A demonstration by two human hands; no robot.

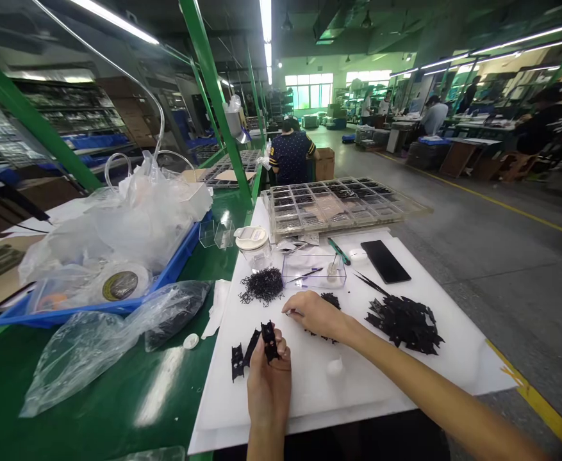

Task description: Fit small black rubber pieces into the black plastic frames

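Note:
My left hand (272, 368) is closed around a small black plastic part (270, 342), held upright between thumb and fingers. Two similar black parts (237, 362) lie on the white board just left of it. My right hand (315, 312) hovers over the board with thumb and forefinger pinched; what sits between the fingertips is too small to name. Partly hidden under that hand is a pile of small black pieces (330, 299). Beyond my left hand lies a tangle of thin black bent pieces (262, 285). A heap of flat black parts (405, 324) rests to the right.
On the white board (357, 397) are tweezers (371, 283), a black phone (386, 261), a green cutter knife (339, 251), a clear box (314, 271) and a lidded jar (254, 246). A compartment tray (343, 208) stands behind. Left is a blue bin (165, 282) holding plastic bags.

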